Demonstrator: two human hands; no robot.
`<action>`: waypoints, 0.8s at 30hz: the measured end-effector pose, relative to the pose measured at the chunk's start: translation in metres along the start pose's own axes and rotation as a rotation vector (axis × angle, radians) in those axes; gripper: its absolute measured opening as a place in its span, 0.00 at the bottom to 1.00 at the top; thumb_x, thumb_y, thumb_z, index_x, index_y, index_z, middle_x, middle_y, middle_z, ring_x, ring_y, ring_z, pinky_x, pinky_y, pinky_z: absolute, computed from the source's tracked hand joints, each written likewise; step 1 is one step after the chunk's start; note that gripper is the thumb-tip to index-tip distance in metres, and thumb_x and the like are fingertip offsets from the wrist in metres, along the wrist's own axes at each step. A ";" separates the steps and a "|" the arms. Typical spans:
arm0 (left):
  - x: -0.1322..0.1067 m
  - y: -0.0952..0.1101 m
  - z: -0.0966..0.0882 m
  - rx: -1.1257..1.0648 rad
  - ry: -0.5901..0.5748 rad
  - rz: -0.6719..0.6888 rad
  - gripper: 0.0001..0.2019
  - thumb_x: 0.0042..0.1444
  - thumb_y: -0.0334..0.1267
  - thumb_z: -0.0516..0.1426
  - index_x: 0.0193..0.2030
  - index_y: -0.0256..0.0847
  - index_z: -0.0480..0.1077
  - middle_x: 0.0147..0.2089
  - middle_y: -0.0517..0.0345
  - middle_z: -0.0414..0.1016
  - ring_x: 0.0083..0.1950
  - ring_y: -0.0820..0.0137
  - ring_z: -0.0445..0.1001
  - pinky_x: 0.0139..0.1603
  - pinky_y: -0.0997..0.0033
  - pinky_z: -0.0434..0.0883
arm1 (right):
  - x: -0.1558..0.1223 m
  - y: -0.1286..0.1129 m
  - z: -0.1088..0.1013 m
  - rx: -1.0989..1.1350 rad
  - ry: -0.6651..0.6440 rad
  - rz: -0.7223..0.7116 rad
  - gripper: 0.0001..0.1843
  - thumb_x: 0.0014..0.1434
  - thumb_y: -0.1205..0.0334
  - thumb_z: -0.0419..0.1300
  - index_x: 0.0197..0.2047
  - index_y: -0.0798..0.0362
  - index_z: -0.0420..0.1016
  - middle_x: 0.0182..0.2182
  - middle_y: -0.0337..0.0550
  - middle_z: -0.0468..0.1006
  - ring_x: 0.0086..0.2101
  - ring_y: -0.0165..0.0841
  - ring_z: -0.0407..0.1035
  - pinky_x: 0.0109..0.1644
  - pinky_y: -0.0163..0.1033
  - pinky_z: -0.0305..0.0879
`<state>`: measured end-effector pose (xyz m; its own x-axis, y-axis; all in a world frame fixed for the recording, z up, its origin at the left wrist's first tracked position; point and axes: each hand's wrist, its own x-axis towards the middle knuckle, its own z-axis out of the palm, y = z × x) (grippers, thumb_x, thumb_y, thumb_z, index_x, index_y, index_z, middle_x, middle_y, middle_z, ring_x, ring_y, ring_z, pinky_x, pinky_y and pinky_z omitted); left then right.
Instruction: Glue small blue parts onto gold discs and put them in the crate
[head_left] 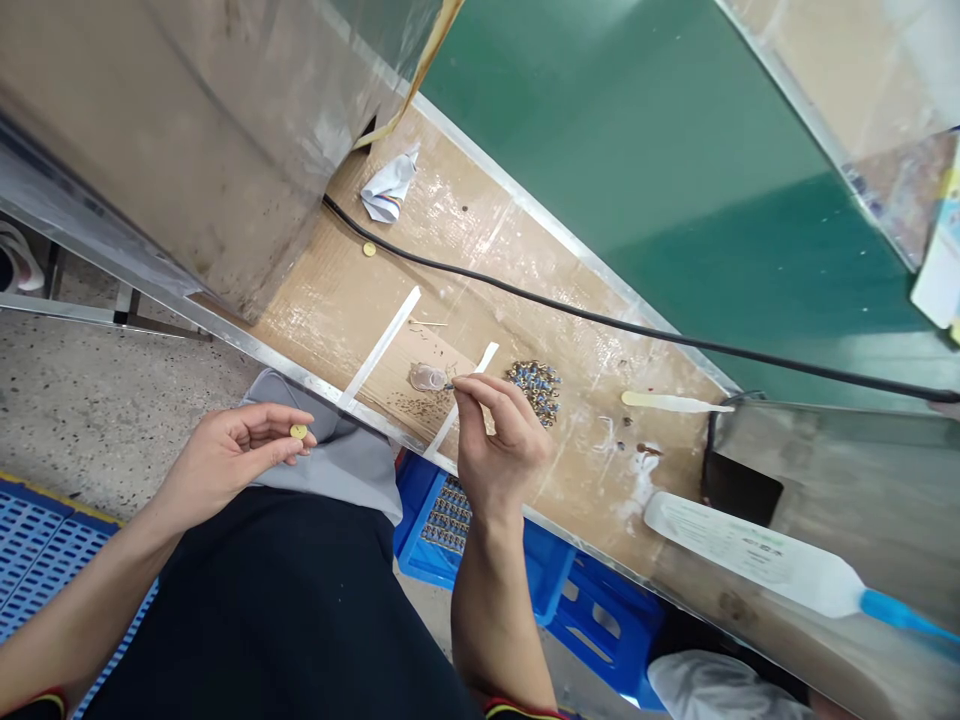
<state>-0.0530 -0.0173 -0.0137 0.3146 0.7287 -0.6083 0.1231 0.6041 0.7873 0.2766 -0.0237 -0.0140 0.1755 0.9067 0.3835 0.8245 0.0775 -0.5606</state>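
My left hand (232, 452) is held over my lap, pinching a small yellow disc (298, 431) between thumb and fingertips. My right hand (499, 435) rests on the cardboard-covered bench (480, 300), fingers pinched on a thin dark-tipped tool (452, 386) whose tip touches a small clear cap (427, 378). A pile of small metallic blue-and-brass parts (537, 386) lies just right of that hand. Two white strips (379, 348) lie on the bench near the cap.
A black cable (600, 318) crosses the bench. A second yellow disc (369, 249), a crumpled cloth (390, 187) and a pale stick (671, 402) lie on it. A green belt (675, 150) runs behind. Blue crates (570, 600) sit below, one holding parts.
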 end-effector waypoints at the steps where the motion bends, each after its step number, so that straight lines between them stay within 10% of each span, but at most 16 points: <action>1: 0.000 0.000 0.000 0.002 0.000 0.000 0.17 0.68 0.48 0.74 0.59 0.46 0.87 0.51 0.52 0.93 0.51 0.61 0.92 0.56 0.66 0.90 | 0.000 0.000 0.000 0.004 -0.005 -0.005 0.09 0.76 0.65 0.66 0.50 0.44 0.89 0.46 0.41 0.91 0.47 0.38 0.86 0.53 0.46 0.84; 18: 0.013 0.025 0.045 0.114 0.014 0.292 0.09 0.70 0.42 0.72 0.55 0.52 0.89 0.49 0.62 0.94 0.50 0.66 0.93 0.53 0.74 0.89 | -0.002 0.003 0.004 -0.063 0.139 -0.030 0.07 0.74 0.67 0.70 0.50 0.48 0.90 0.44 0.44 0.90 0.44 0.37 0.86 0.51 0.45 0.82; 24: 0.015 0.025 0.057 0.158 -0.002 0.382 0.12 0.72 0.39 0.72 0.59 0.54 0.88 0.50 0.65 0.94 0.51 0.69 0.93 0.54 0.77 0.88 | -0.012 -0.028 -0.008 0.280 0.159 0.098 0.14 0.69 0.73 0.73 0.52 0.44 0.90 0.45 0.40 0.88 0.47 0.36 0.84 0.51 0.44 0.80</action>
<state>0.0088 -0.0100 0.0032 0.3674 0.8902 -0.2692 0.1404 0.2330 0.9623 0.2558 -0.0397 0.0032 0.3466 0.8411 0.4151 0.6236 0.1239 -0.7718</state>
